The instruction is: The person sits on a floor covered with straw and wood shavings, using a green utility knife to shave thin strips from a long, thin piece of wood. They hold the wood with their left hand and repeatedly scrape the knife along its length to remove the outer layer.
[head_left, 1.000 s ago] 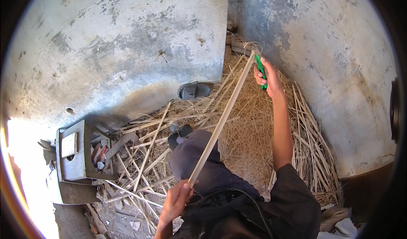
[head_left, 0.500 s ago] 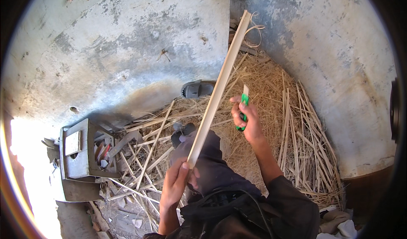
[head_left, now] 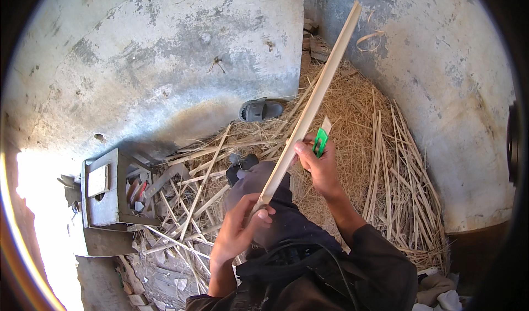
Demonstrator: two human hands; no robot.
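Across the left side of the shavings pile (head_left: 355, 134) slants a pale strip (head_left: 314, 98), the left hand (head_left: 238, 228) curled round its near end, the right hand (head_left: 324, 170) gripping a green knife (head_left: 320, 141) against it — apparently adjusting grip, a further shaving stroke calling for a firm hold.

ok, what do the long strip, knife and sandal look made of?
Long strip: bamboo or wood, can't tell which; pale, bare, no sign of paint.
Knife handle: probably plastic; bright, even green.
Knife blade: likely metal, judging by its thin, flat, pale look.
Sandal: rubber or foam, perhaps; dull grey, thick moulded shape.
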